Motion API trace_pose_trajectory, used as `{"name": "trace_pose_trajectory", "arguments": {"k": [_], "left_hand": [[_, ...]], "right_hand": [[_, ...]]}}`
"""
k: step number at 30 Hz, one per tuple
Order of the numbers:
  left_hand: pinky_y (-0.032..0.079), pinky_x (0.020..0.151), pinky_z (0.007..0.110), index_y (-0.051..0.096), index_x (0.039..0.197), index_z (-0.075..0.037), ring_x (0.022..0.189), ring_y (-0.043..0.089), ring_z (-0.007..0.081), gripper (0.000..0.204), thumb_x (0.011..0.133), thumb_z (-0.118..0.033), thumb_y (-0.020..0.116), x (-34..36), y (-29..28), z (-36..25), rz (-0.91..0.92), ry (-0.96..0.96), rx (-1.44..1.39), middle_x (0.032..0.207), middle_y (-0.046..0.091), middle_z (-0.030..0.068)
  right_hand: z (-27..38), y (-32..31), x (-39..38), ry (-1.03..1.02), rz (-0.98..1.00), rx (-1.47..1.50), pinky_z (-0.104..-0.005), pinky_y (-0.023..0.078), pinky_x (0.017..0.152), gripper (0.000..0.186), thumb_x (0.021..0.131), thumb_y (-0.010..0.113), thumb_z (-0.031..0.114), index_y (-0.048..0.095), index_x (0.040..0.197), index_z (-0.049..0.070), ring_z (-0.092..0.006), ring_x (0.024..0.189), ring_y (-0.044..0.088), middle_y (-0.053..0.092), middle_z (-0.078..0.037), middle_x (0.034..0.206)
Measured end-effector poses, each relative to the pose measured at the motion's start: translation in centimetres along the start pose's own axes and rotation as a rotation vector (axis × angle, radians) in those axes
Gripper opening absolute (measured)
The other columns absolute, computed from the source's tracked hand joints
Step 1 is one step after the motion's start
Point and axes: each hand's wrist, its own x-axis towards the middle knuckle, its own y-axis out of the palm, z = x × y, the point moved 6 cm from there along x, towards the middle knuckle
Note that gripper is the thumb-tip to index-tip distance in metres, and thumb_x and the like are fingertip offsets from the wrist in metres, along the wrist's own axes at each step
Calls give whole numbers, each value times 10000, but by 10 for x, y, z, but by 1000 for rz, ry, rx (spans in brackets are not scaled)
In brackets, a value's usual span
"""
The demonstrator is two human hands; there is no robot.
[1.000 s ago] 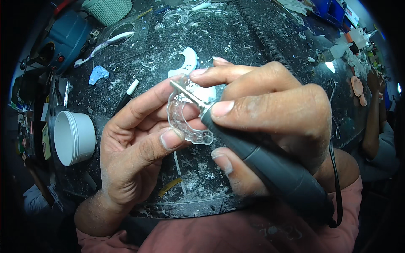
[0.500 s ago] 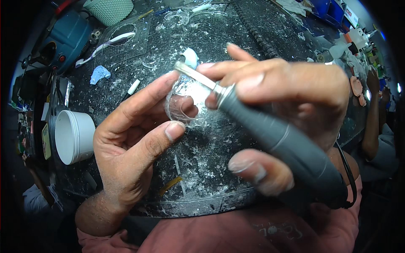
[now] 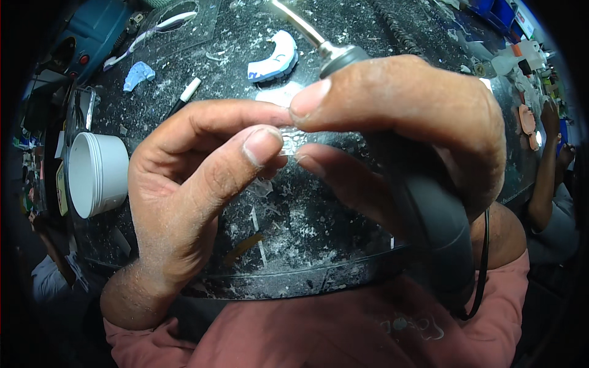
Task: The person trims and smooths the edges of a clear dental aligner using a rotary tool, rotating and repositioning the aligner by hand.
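My left hand [image 3: 190, 153] pinches a small clear plastic dental tray [image 3: 292, 141] between thumb and fingers, above the middle of the bench. Most of the tray is hidden behind the fingertips. My right hand [image 3: 423, 98] keeps a dark grey rotary handpiece [image 3: 346, 57] in its grasp, the metal bit pointing up and away from the tray. The right index fingertip and thumb reach to the tray's right side; whether both press on it I cannot tell. Just beyond the hands lies a pale blue and white arch-shaped dental model [image 3: 274, 58].
A white tub [image 3: 101, 175] stands at the left, with a teal machine [image 3: 92, 40] behind it. Nearby lie a blue moulded piece [image 3: 139, 75], a capped marker [image 3: 187, 93] and a toothbrush [image 3: 153, 34]. White dust covers the black bench [image 3: 319, 245]. Another person's arm [image 3: 543, 178] shows at the right.
The handpiece's bit has swung up and away from the tray. My right fingers have come in to the tray, which is now turned more edge-on. The arch model has come into fuller view.
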Motion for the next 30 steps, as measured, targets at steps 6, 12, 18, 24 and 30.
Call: {"name": "trace_pose_trajectory", "arguments": {"k": [6,12,18,24,30], "left_hand": [[442,683,263,562,914,31,711,540,137,196,766,-98,566,-2,3,-2,30,69,52,798,582,82],[444,688,254,526,1023,79,731,535,131,304,784,-109,528,-1,5,-1,45,54,57,827,573,111],[459,683,228,402,1165,98,759,543,134,435,796,-110,496,2,7,-3,37,89,-41,915,577,134],[468,691,241,368,1196,90,770,551,144,485,782,-114,516,3,4,3,124,-34,-59,999,554,142],[479,718,252,333,1227,81,810,564,152,508,791,-114,506,4,2,5,139,-152,-255,997,554,139]], "right_hand": [[-3,9,-6,120,45,-72,-233,476,627,221,685,666,-28,578,887,-30,-147,698,601,601,-119,817],[-8,-1,-4,-227,-26,11,-228,478,606,395,630,644,-129,502,985,-29,-155,686,594,578,-148,872],[-19,-4,-9,4,-95,73,-284,489,704,418,661,632,-96,462,1038,-32,-166,738,575,533,-137,921],[-27,-18,-15,111,-109,97,-307,488,724,415,663,636,-83,459,1036,-35,-173,750,572,531,-138,913],[-26,-16,-14,92,-61,70,-329,486,745,413,666,641,-70,457,1034,-38,-180,762,569,528,-138,905]]}}
